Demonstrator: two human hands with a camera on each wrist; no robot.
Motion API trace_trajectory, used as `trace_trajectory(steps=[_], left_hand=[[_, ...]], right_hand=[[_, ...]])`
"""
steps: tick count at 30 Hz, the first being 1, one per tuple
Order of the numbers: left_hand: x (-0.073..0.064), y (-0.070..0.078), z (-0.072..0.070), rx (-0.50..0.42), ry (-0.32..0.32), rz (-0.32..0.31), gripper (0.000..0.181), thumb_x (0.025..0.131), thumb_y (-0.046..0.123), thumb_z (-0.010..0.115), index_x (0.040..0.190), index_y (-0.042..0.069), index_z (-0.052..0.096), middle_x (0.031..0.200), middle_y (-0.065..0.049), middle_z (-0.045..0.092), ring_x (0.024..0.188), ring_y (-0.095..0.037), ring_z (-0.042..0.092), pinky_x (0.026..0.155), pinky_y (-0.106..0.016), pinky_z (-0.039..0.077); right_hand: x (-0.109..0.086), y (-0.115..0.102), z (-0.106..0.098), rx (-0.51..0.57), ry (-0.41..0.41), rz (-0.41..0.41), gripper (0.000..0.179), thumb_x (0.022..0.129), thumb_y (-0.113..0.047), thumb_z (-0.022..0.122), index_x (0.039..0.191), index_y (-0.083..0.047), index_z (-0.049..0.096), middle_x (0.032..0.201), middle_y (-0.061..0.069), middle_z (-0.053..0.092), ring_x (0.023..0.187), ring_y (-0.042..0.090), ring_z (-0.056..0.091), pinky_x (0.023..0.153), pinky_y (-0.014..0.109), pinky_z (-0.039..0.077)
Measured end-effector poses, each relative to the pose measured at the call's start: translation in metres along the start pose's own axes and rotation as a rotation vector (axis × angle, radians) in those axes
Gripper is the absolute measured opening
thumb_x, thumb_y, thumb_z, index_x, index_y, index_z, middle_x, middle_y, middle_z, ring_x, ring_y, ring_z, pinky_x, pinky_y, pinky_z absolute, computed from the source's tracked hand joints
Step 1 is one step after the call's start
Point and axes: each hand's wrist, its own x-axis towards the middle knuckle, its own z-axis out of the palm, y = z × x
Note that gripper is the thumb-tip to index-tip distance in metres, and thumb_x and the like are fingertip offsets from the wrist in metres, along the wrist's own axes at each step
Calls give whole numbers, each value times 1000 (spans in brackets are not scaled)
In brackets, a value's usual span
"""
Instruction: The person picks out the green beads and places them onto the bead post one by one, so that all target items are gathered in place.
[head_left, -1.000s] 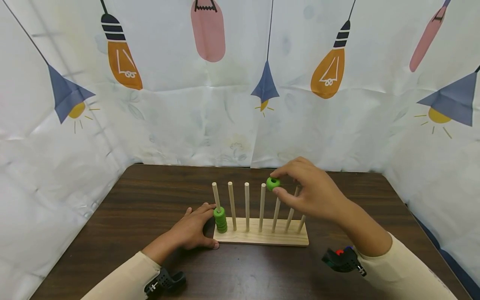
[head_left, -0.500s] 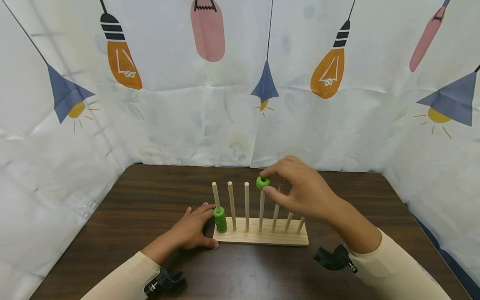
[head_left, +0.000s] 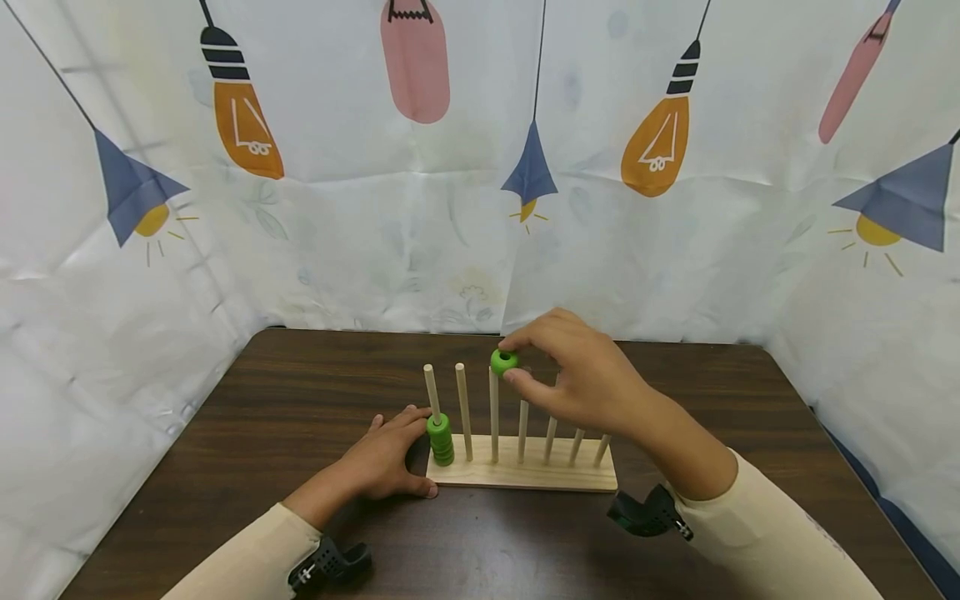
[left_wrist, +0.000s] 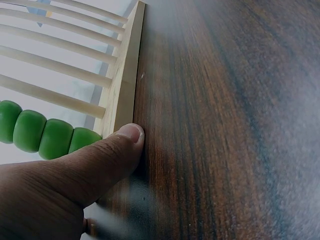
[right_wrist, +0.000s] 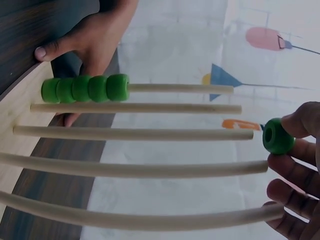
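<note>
In the head view, the right hand (head_left: 585, 375) pinches a green bead (head_left: 501, 367) near the tip of the third peg (head_left: 494, 417) from the nine o'clock end of the wooden rack (head_left: 525, 476). There the left hand (head_left: 390, 457) rests, thumb spread from fingers, beside stacked green beads (head_left: 441, 443). Left wrist view: its thumb touches the rack's edge. Right wrist view: the pinched bead, at three o'clock, is just clear of the peg.

1. Soft light is filling the head view — the tabletop (head_left: 495, 542) is catching a faint sheen near the front.
2. In the left wrist view, glare is hazing the tabletop's right side.
3. The right wrist view is looking dimmer — its lowest peg (right_wrist: 150, 221) is bowing with distortion.
</note>
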Motion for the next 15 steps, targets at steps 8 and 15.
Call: trace_trajectory(steps=[8, 15], left_hand=[[0, 0, 0, -1, -1, 2, 97, 72, 50, 92, 151, 11, 50, 161, -12, 38, 151, -38, 25, 115, -72, 15], [0, 0, -1, -8, 1, 2, 97, 72, 49, 92, 151, 9, 50, 160, -12, 38, 151, -39, 25, 114, -72, 15]], right_hand=[[7, -5, 6, 3, -40, 33, 22, 94, -23, 77, 114, -17, 72, 111, -10, 68, 109, 10, 57, 83, 36, 53], [13, -8, 11, -5, -62, 47, 24, 94, -26, 76, 117, -17, 73, 111, -10, 68, 110, 9, 57, 82, 33, 52]])
